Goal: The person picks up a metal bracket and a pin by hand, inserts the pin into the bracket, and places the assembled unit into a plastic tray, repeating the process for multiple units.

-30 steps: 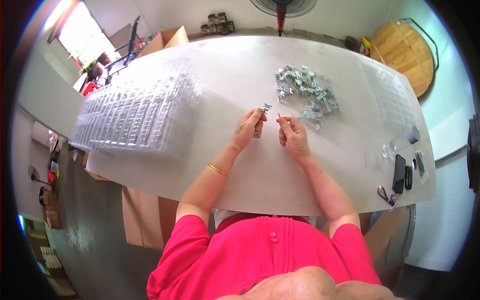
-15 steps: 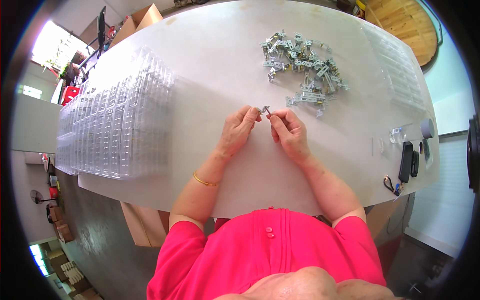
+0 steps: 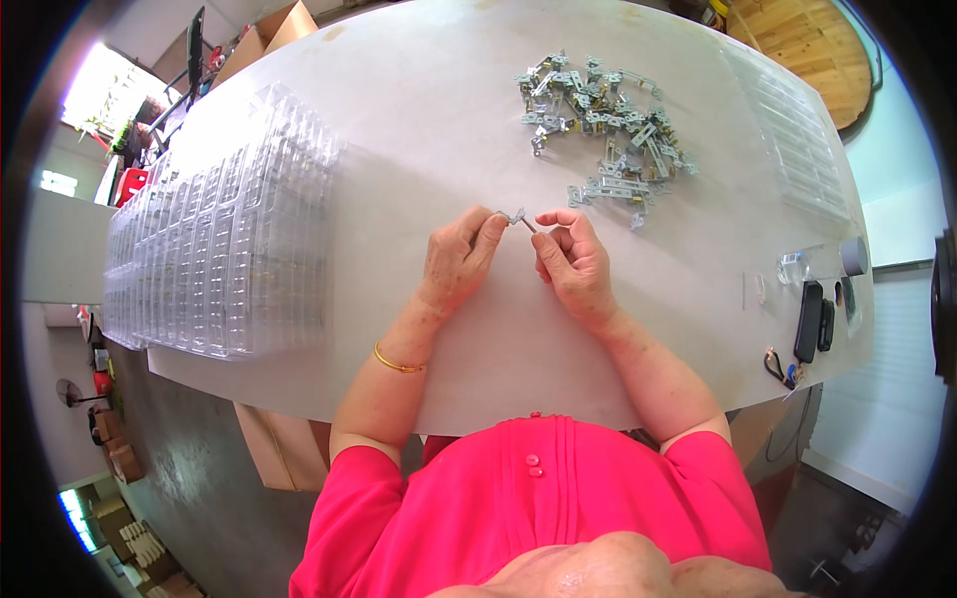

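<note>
Both hands working just below the pile of metal parts (image 3: 601, 130): left hand (image 3: 456, 261) & right hand (image 3: 573, 261) fingers pinching a small metal piece (image 3: 516, 216) btwn them above the counter (image 3: 399, 120), grip looking thin, so it's prob. risking slipping & dropping.

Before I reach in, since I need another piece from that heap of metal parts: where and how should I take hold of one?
Probably best to take a long flat strip at the near edge of the metal heap, such as the one lying apart at. Come from the near side with the right hand, pinching its long edges; it lies flat on the table and looks untangled.
</note>
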